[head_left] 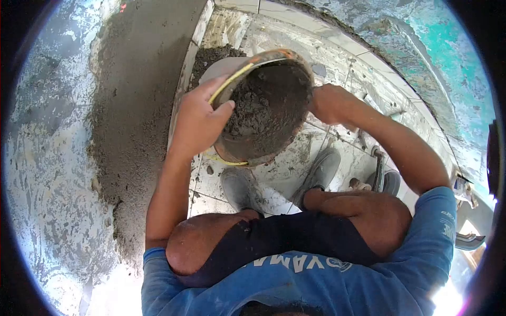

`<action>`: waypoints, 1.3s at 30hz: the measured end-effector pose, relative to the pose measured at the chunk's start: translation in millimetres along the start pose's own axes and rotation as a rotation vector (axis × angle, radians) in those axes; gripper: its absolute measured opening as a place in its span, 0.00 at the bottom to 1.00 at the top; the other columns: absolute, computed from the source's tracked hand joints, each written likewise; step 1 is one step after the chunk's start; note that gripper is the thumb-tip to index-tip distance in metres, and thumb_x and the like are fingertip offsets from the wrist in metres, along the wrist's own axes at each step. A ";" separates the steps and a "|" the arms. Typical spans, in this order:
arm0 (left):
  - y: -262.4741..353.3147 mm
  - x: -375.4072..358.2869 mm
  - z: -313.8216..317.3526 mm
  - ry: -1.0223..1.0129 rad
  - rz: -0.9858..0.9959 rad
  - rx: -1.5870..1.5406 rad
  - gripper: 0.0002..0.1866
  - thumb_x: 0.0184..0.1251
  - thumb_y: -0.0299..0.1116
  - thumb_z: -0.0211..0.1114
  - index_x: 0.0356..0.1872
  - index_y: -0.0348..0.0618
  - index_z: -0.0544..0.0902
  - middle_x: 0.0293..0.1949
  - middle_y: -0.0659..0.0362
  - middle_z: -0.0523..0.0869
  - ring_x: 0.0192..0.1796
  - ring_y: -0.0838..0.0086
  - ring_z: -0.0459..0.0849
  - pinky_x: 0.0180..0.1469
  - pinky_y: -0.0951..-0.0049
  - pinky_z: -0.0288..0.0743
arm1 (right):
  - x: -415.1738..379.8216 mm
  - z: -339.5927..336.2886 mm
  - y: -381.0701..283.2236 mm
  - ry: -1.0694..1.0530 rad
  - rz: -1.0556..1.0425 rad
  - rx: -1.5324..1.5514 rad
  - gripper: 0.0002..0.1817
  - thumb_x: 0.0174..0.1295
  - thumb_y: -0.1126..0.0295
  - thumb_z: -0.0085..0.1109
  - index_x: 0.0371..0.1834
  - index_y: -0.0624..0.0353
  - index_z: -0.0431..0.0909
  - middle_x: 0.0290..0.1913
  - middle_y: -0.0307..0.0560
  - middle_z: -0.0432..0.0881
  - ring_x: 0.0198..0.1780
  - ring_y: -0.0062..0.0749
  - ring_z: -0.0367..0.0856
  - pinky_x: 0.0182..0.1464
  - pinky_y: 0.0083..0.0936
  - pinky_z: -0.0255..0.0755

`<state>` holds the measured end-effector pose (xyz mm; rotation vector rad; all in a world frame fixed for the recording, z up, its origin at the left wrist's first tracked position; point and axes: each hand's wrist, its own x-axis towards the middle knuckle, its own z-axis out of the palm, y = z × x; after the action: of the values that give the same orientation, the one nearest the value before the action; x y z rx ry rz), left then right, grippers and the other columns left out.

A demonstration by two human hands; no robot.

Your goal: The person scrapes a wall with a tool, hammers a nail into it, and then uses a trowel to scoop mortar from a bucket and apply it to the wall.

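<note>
A bucket (295,113) with wet grey mortar (253,113) inside is tilted so that its mouth faces me. My left hand (203,118) grips its left rim, with the thumb over the edge near a yellow strip (232,83) that looks like the handle. On the opposite side, my right hand (332,105) is closed against the rim; its fingertips are partly hidden. Behind the bucket a smooth pale grey rounded thing (224,68) shows only in part. Beside it lies a heap of dark mortar (203,59) on the floor.
Fresh grey plaster (134,95) covers a strip of the wall at left. My shoes (240,187) rest on splattered white tiles (211,195). A metal tool (378,168) stands near my right foot. A wall with peeling turquoise paint (448,52) runs along the right.
</note>
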<state>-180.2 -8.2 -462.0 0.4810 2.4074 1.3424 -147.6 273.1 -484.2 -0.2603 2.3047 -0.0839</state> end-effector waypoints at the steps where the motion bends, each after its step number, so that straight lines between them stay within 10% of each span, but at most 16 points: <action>1: 5.9 -1.6 4.1 -0.003 0.016 -0.002 0.24 0.58 0.26 0.63 0.58 0.32 0.76 0.49 0.49 0.84 0.51 0.70 0.81 0.57 0.72 0.70 | 1.3 4.8 2.3 0.005 0.025 0.018 0.16 0.62 0.68 0.50 0.33 0.71 0.82 0.35 0.64 0.84 0.40 0.53 0.85 0.44 0.42 0.79; 5: 10.7 -4.3 13.5 -0.016 0.071 0.015 0.24 0.57 0.26 0.64 0.57 0.32 0.77 0.50 0.47 0.84 0.52 0.69 0.81 0.58 0.72 0.70 | 23.7 22.1 7.3 -0.303 -0.036 -0.241 0.14 0.63 0.70 0.49 0.32 0.70 0.83 0.35 0.61 0.85 0.40 0.46 0.86 0.40 0.38 0.80; 11: 1.0 -1.4 -0.3 -0.015 -0.027 -0.132 0.24 0.56 0.26 0.65 0.56 0.32 0.78 0.49 0.50 0.84 0.51 0.72 0.81 0.58 0.73 0.70 | 33.5 71.0 -1.5 -0.570 -0.097 0.829 0.15 0.68 0.61 0.53 0.41 0.65 0.78 0.26 0.42 0.76 0.27 0.29 0.76 0.29 0.30 0.76; 19: -2.5 2.9 -3.4 0.046 -0.096 -0.184 0.23 0.56 0.23 0.64 0.55 0.30 0.78 0.50 0.53 0.84 0.51 0.75 0.80 0.56 0.76 0.71 | 16.8 83.7 -40.8 -0.640 -0.184 1.305 0.10 0.63 0.66 0.57 0.33 0.64 0.75 0.25 0.42 0.74 0.24 0.26 0.75 0.25 0.25 0.72; 24: 0.2 8.3 -4.3 0.015 -0.112 -0.223 0.22 0.56 0.24 0.65 0.54 0.29 0.78 0.47 0.55 0.84 0.48 0.76 0.80 0.54 0.76 0.71 | 8.4 64.6 -56.9 -0.705 -0.277 1.673 0.13 0.61 0.67 0.58 0.44 0.64 0.73 0.29 0.39 0.74 0.23 0.20 0.73 0.24 0.20 0.72; 26: -1.1 9.6 -3.8 0.030 -0.152 -0.285 0.22 0.56 0.25 0.65 0.55 0.31 0.79 0.47 0.55 0.84 0.48 0.76 0.80 0.54 0.75 0.71 | 15.8 52.3 -53.2 -0.648 -0.295 1.617 0.12 0.62 0.66 0.57 0.41 0.64 0.73 0.29 0.39 0.74 0.23 0.22 0.73 0.23 0.23 0.73; 31: -1.9 10.6 -6.4 0.102 -0.116 -0.010 0.22 0.57 0.25 0.64 0.55 0.31 0.78 0.45 0.58 0.83 0.46 0.77 0.79 0.53 0.77 0.71 | -2.8 7.4 -24.9 -0.001 -0.411 0.071 0.14 0.60 0.67 0.53 0.45 0.66 0.76 0.40 0.63 0.81 0.45 0.54 0.83 0.45 0.41 0.78; 36: -10.6 8.3 -9.9 0.096 -0.175 -0.127 0.23 0.57 0.25 0.63 0.56 0.30 0.77 0.46 0.57 0.83 0.46 0.77 0.79 0.53 0.77 0.71 | 0.8 -0.2 -7.7 0.224 0.007 0.157 0.17 0.61 0.71 0.51 0.52 0.68 0.71 0.41 0.63 0.82 0.44 0.53 0.83 0.47 0.44 0.78; 39: -9.4 9.9 -9.0 0.068 -0.032 -0.062 0.23 0.57 0.25 0.63 0.56 0.30 0.77 0.46 0.57 0.83 0.46 0.77 0.79 0.53 0.77 0.71 | 30.3 51.7 -29.0 0.116 -0.350 -0.041 0.15 0.58 0.70 0.52 0.46 0.68 0.75 0.42 0.62 0.81 0.45 0.53 0.83 0.47 0.43 0.78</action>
<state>-194.2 -15.1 -466.9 0.3850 2.4093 1.4369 -125.0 239.4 -537.1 -0.6946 2.3539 -0.2341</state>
